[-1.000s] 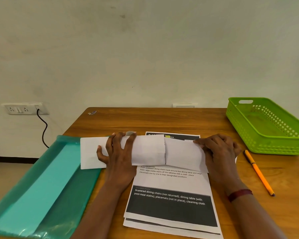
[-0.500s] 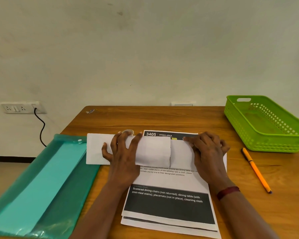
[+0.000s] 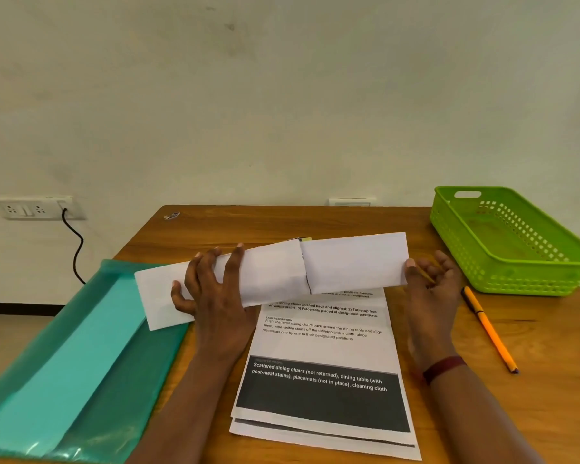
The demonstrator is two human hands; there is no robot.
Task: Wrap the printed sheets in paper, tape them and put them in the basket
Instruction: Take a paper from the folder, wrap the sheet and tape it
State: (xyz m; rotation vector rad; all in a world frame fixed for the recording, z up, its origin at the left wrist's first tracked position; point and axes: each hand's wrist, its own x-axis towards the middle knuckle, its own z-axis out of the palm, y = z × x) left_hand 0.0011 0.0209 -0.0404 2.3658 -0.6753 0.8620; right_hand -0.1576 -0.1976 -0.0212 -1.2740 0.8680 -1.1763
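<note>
My left hand (image 3: 215, 299) grips the long white folded paper packet (image 3: 349, 262), fingers (image 3: 232, 269) spread over its top and thumb underneath. My right hand (image 3: 431, 289) is relaxed, its thumb touching the packet's right end. I hold the packet over the far end of the stack of printed sheets (image 3: 322, 346) on the wooden surface (image 3: 549, 363), near the green plastic basket (image 3: 523, 279).

Straight ahead, a plain off-white wall (image 3: 282, 95), faintly scuffed and evenly lit. Low on its left side, a white socket plate (image 3: 34, 208) with a black cable (image 3: 76, 252) plugged in and hanging down toward a dark skirting strip (image 3: 14, 308) above a pale beige floor (image 3: 4, 343). In front, up against the wall, a wooden table (image 3: 315, 226) of warm brown grain, with a second small white wall plate (image 3: 350, 201) just behind its far edge.
</note>
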